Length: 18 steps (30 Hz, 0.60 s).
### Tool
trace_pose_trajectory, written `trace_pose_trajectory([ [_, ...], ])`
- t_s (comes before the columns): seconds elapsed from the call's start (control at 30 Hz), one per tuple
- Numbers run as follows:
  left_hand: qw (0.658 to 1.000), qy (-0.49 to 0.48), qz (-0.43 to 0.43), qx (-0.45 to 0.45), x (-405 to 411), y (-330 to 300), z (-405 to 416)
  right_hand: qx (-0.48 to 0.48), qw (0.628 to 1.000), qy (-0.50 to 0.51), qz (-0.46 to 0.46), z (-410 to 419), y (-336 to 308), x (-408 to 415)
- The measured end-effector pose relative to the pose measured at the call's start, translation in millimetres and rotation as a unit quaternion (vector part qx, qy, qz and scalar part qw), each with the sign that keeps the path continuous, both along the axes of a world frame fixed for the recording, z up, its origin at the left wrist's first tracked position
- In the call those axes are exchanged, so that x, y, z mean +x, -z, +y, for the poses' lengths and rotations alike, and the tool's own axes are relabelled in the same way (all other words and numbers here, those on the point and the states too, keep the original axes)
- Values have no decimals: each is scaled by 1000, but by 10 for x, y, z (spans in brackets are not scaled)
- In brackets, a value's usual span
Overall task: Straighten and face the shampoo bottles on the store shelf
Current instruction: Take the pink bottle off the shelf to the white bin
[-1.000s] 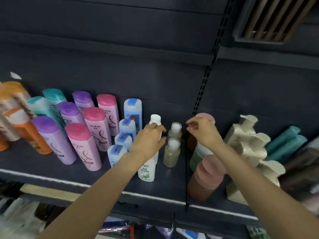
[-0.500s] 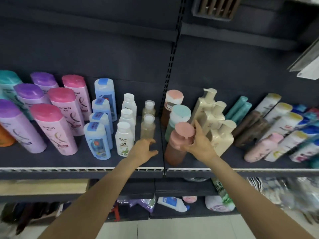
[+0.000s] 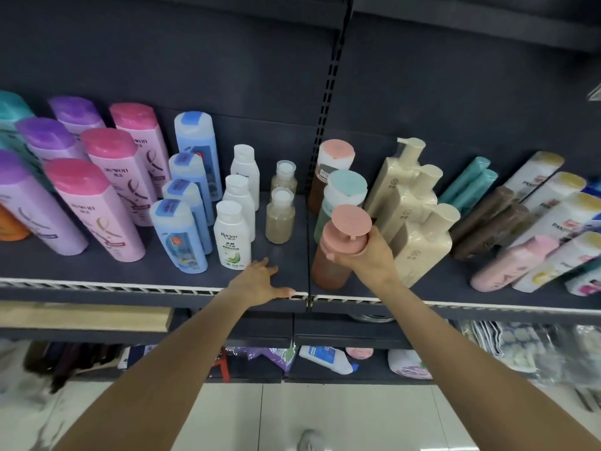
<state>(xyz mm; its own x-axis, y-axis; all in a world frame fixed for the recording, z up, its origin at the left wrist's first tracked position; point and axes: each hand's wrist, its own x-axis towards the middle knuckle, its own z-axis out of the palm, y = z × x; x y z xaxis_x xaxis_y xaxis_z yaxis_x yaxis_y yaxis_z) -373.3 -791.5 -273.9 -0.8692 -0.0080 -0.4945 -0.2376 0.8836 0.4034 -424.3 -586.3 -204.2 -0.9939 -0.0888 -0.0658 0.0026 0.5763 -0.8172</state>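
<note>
Left hand (image 3: 260, 283) dropped flat onto the shelf (image 3: 130, 268); right hand (image 3: 367, 253) grasps pink-capped bottle (image 3: 338, 249).

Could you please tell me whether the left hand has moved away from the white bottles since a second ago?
Yes. The left hand has come back from the white bottles to rest open on the shelf's front edge.

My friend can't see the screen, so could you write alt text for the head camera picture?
A person's right hand grips a brown bottle with a pink round cap at the front of a dark store shelf, while the left hand rests open on the shelf edge. Rows of pink, purple, blue, white and cream bottles stand alongside.
</note>
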Motion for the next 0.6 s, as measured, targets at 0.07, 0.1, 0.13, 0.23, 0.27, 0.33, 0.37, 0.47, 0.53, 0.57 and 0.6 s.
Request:
trace_pose_trajectory([
  [0.07,1000,-3,-1,3,-8,-12,7,-1,1000,0,-2,17,-12,-2],
  [0.1,1000,-5,-1,5,-16,-16,12,-2,1000,3,-1,24,-16,5],
  [0.13,1000,-8,0,7,-21,-20,21,-2,1000,8,2,30,-13,11],
  [0.23,1000,-19,15,14,-22,-36,73,-4,1000,23,6,58,5,25],
  [0.27,999,-27,25,29,-21,-44,92,-9,1000,27,5,73,9,25],
  [0.33,993,-47,49,101,-27,-82,147,-24,999,34,1,95,-8,24],
  [0.37,986,-51,63,143,-33,-118,185,-31,999,35,-2,97,-34,21],
  [0.47,966,-49,102,231,-59,-253,303,-57,998,36,-11,81,-108,-4],
  [0.53,951,-67,119,278,-64,-344,345,-90,995,39,-19,58,-163,-12],
  [0.57,945,-75,128,291,-60,-389,348,-110,993,41,-24,52,-191,-15],
  [0.6,942,-79,141,295,-52,-435,343,-130,990,39,-28,44,-229,-14],
])
